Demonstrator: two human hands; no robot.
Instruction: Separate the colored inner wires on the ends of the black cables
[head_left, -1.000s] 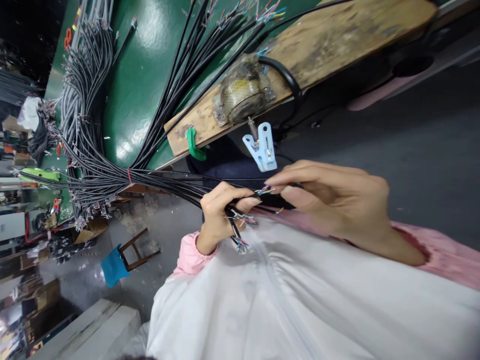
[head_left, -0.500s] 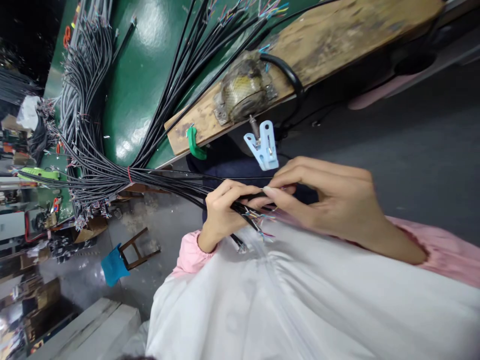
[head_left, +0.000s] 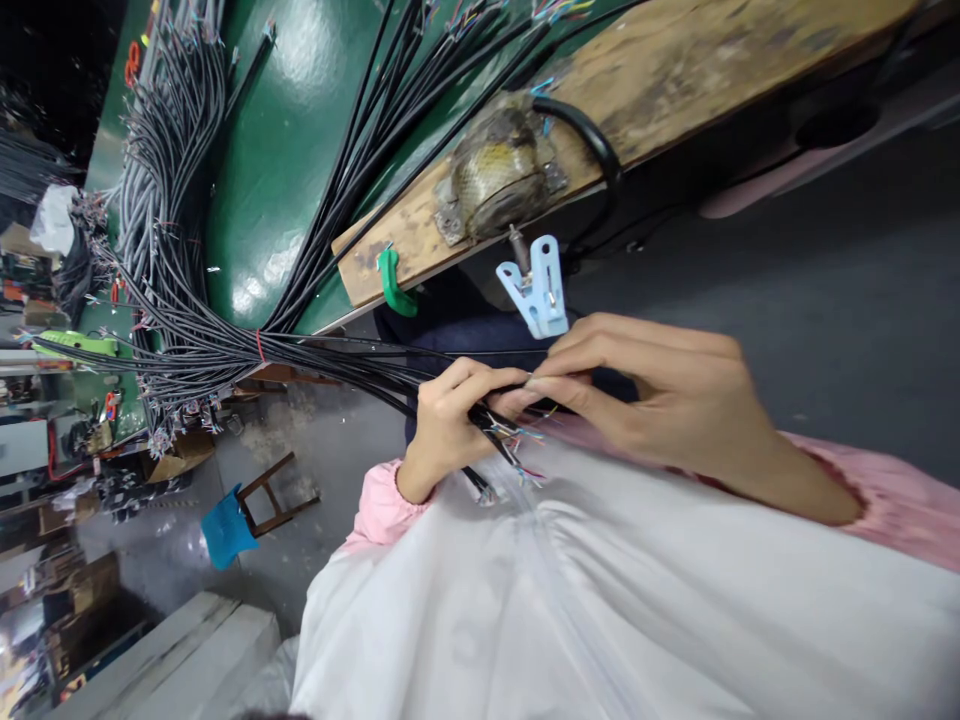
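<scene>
My left hand (head_left: pixel 450 415) is wrapped round several black cables (head_left: pixel 352 368), with its fingertips around one cable's end. Stripped ends with thin coloured wires (head_left: pixel 517 432) stick out below its fingers, in front of the white garment. My right hand (head_left: pixel 660 385) pinches thumb and forefinger together at that cable end, right against the left fingertips. What lies in the pinch is small and mostly hidden; it looks like the cable's thin wires. A red tie (head_left: pixel 259 346) binds the bundle farther left.
A motor-like device (head_left: pixel 499 170) is mounted on a wooden board (head_left: pixel 637 110), with a light-blue clip (head_left: pixel 536 290) on its shaft above my hands. A green hook-shaped piece (head_left: pixel 394 285) hangs at the board's edge. More cables lie across the green table (head_left: pixel 259 180). A blue-seated stool (head_left: pixel 229 525) stands on the floor.
My right fingertips have drawn slightly closer to the left ones, and the gap between its fingers shows less. The left hand keeps its hold; the view has shifted a little.
</scene>
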